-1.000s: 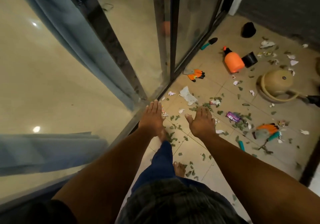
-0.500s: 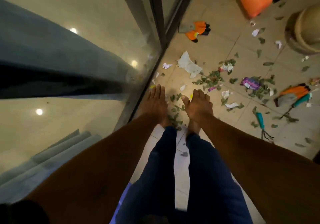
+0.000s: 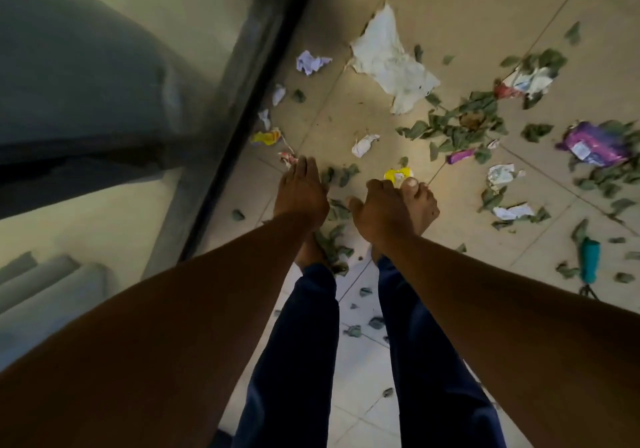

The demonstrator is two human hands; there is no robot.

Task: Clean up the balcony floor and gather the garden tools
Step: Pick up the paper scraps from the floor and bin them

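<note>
Your hands hang empty over the littered beige tiled balcony floor (image 3: 460, 8), nothing gathered yet.

Take the large crumpled white paper sheet (image 3: 391, 61) as your landmark: it lies ahead of both hands, long axis slanting away to the left, well apart from them. Below and right of it, the scattered green leaves (image 3: 457, 129); far right of it, the teal-handled garden tool (image 3: 589, 260), handle pointing away from you, nearer your right hand (image 3: 382, 210). Your left hand (image 3: 301, 195) is flat, fingers straight; the right is loosely relaxed, holding nothing. The small yellow wrapper (image 3: 398, 173) sits just beyond the right fingertips, likely the easiest first pick.
</note>
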